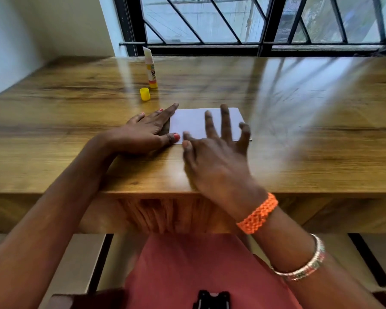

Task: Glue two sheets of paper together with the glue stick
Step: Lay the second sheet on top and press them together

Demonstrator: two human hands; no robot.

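Observation:
White paper (192, 121) lies flat on the wooden table (76, 121) in front of me; I cannot tell whether it is one sheet or two stacked. My left hand (147, 132) lies flat at the paper's left edge, thumb tip on its near left corner. My right hand (216, 152) is spread, fingers straight over the paper's right half, blurred by motion. The glue stick (151, 69) stands upright and uncapped at the back left of the paper, its white glue extended. Its yellow cap (145, 94) sits on the table just in front of it.
A barred window (254, 23) runs along the table's far edge, and a white wall (20, 41) closes the left side. The table's front edge (143, 194) is near my body. My lap in red cloth (198, 268) is below.

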